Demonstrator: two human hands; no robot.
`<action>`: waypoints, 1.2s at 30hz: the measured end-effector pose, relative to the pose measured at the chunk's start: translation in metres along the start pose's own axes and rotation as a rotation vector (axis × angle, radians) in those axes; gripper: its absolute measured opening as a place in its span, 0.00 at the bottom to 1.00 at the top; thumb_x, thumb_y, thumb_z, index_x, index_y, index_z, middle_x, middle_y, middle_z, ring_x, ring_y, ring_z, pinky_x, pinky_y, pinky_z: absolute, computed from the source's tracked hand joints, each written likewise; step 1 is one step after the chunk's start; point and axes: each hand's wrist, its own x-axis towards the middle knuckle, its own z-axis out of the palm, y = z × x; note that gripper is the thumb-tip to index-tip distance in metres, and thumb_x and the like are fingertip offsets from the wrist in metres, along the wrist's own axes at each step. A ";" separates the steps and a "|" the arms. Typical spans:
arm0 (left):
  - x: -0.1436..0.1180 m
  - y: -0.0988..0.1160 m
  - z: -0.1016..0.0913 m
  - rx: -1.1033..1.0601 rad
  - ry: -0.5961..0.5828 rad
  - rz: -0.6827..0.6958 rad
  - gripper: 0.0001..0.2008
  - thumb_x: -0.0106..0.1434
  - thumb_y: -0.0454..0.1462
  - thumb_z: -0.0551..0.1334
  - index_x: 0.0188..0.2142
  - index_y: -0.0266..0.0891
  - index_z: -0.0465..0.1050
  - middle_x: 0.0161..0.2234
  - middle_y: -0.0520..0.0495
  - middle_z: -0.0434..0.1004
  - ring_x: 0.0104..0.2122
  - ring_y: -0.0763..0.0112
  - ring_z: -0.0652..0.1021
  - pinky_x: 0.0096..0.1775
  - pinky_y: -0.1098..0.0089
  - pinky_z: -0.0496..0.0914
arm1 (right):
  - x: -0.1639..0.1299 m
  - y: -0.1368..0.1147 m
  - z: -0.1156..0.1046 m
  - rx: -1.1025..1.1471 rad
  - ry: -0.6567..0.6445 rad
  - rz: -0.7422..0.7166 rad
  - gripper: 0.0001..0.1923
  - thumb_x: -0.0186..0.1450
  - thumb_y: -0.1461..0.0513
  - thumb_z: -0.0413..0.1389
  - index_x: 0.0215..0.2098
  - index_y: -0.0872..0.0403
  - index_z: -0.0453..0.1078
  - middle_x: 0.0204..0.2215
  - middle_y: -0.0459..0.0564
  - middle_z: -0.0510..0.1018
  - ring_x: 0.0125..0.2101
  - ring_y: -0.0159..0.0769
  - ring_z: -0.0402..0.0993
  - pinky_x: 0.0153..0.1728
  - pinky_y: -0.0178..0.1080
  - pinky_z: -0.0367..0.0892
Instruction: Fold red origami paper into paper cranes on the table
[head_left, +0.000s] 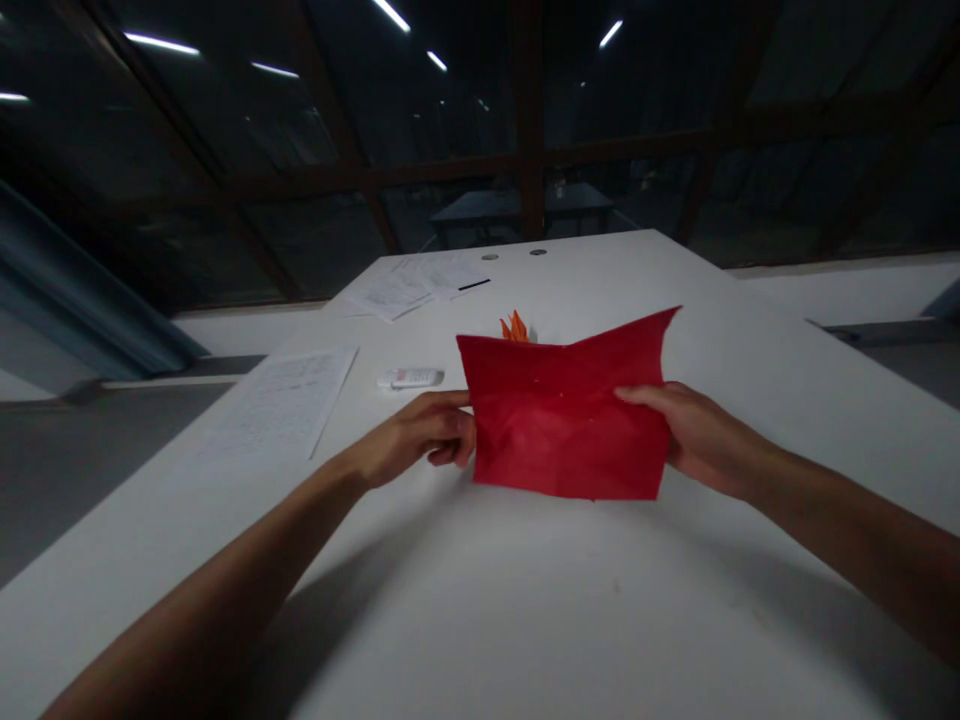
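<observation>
A red sheet of paper, creased and slightly bent along its top edge, is held up over the white table. My right hand grips its right edge, with the thumb across the front and the other fingers behind. At the left edge is my left hand, its fingers curled and its index finger running to the paper; the sheet partly hides the fingertips. Behind the paper's upper edge, pointed orange folded paper shows in part, its lower portion hidden.
A white tube-shaped item with printing lies left of the red sheet. Written papers lie on the table's left side, with more papers and a black pen-like stick farther back. Two round discs sit near the far edge, before dark windows.
</observation>
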 end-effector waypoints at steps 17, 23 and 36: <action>-0.026 -0.033 0.003 -0.254 0.194 -0.195 0.08 0.61 0.38 0.69 0.38 0.38 0.82 0.34 0.43 0.84 0.31 0.63 0.82 0.34 0.68 0.76 | -0.017 0.031 0.018 -0.597 -0.513 -0.348 0.19 0.74 0.48 0.49 0.45 0.50 0.76 0.49 0.53 0.81 0.50 0.47 0.76 0.53 0.51 0.70; -0.015 -0.045 0.002 -0.315 0.384 -0.210 0.07 0.60 0.39 0.68 0.35 0.38 0.80 0.30 0.44 0.83 0.28 0.63 0.82 0.31 0.68 0.76 | -0.002 0.046 0.010 -1.329 -0.233 -0.624 0.19 0.75 0.51 0.48 0.42 0.52 0.77 0.55 0.60 0.75 0.61 0.58 0.63 0.60 0.65 0.55; -0.023 -0.074 -0.001 0.763 0.549 0.288 0.20 0.67 0.35 0.61 0.57 0.45 0.71 0.51 0.41 0.74 0.38 0.65 0.78 0.38 0.68 0.73 | 0.022 0.063 -0.016 -1.317 -0.158 -0.853 0.30 0.65 0.75 0.47 0.58 0.46 0.72 0.62 0.53 0.72 0.61 0.50 0.65 0.59 0.57 0.61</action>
